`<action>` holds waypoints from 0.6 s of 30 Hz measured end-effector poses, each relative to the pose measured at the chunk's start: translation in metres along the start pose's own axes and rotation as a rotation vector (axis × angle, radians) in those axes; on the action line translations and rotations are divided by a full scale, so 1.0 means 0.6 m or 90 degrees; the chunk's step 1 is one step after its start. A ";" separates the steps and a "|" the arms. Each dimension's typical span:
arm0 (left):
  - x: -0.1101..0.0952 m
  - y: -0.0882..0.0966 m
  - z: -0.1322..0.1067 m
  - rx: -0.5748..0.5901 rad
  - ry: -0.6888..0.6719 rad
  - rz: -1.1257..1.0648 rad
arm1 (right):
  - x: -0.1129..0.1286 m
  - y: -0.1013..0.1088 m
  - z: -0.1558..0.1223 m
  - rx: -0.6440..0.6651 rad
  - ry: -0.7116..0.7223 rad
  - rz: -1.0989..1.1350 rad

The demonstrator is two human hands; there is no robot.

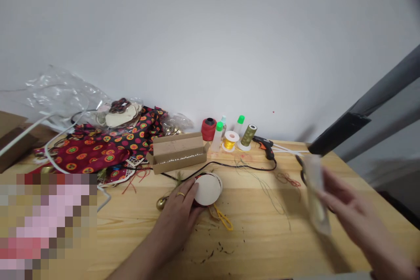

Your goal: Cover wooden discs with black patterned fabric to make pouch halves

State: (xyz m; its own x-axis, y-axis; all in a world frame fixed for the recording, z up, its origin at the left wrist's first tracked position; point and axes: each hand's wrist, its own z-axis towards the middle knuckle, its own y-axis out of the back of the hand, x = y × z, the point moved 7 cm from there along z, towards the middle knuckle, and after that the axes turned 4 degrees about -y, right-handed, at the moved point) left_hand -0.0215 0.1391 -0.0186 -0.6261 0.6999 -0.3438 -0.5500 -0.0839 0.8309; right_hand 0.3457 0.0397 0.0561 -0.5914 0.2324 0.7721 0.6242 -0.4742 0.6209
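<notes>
Dark scraps are lying on the near part of the desk. Just beyond them, a yellow cord loop is trailing from the near edge of a round white piece, which is lying near the middle of the desk. The left hand is clasping the piece's left edge in a nearly closed grip, fingers over the top and thumb on the near side; how hard it is pressing, I cannot tell. The piece is looking light and fairly stiff, like card, with a smooth face that is probably sliding easily on wood. Its rim is offering the best hold, with the cord hanging clear of the fingers. A brass-coloured ball is sitting just left of that hand.

On the right, the right hand is pinching a translucent packet upright, its grip closed on the right long side. Blur is hiding the contents, but the packet is seeming light, slick and somewhat pliant, so its middle is likely giving the steadiest hold.

Farther off, a black cable is running past an open cardboard box to a glue gun, while a red spool is standing by the wall.
</notes>
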 end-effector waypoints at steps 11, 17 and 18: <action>-0.068 -0.008 -0.015 0.104 0.223 -0.702 | 0.116 -0.214 -0.140 0.394 0.081 0.057; -0.107 -0.039 -0.040 0.157 0.374 -1.039 | 0.162 -0.230 -0.181 0.439 0.186 0.005; -0.105 -0.040 -0.044 0.157 0.381 -1.025 | 0.166 -0.230 -0.184 0.452 0.200 -0.011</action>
State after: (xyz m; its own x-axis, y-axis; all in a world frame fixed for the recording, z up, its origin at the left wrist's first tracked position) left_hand 0.0163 0.0784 -0.0283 0.2865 -0.3767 -0.8809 -0.7234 0.5177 -0.4567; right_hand 0.1445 0.0344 0.0324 -0.6546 -0.0675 0.7529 0.7286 0.2092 0.6522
